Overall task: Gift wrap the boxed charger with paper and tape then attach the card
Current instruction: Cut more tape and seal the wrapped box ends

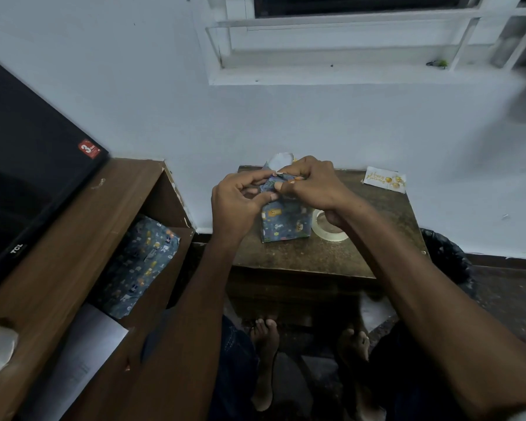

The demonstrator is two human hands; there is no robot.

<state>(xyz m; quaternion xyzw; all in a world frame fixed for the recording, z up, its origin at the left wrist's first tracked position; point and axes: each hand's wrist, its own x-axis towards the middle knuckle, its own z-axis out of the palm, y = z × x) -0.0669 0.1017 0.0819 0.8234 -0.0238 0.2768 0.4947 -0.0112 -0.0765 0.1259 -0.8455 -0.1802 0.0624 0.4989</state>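
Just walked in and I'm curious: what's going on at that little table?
A person is gift wrapping a small box standing upright on a small brown table. Both hands, left hand and right hand, pinch and fold the blue patterned paper at its top end, which is not yet closed. A roll of clear tape lies just right of the box, and the birthday card waits at the table's far right corner, not yet attached.

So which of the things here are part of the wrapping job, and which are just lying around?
Job:
- box, upright on the table, partly wrapped
- left hand and right hand, folding paper at its top
- tape roll
- card

Lying about:
- TV
- spare paper on the shelf
- black bag
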